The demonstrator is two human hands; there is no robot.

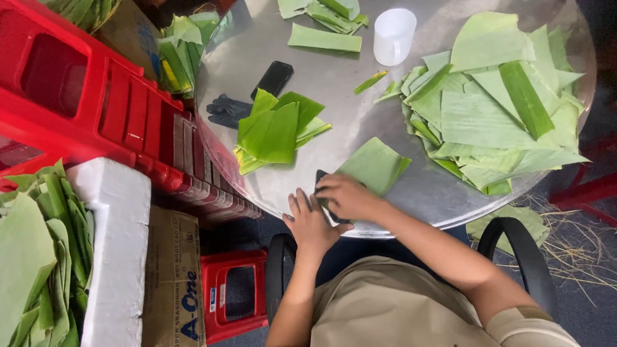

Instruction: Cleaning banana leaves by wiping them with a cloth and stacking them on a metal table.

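A piece of banana leaf [376, 166] lies flat on the round metal table [334, 77], close to the rim nearest the seated person, where both hands can reach it without stretching. The right hand [347, 195] rests on the leaf's near corner, fingers curled together over a small dark thing [320, 177] pressed to the leaf; what that thing is I cannot tell. The left hand [310, 222] lies just beside it at the table edge, fingers flat and slightly spread, seemingly steadying the work. Left of the leaf sits a small stack of folded leaves [275, 132], kept apart from the big loose heap of leaves [495, 103] to the leaf's right. Beyond the folded stack lie a black phone [274, 78] and dark gloves [226, 110], and farther from the leaf, a white plastic cup [393, 35].
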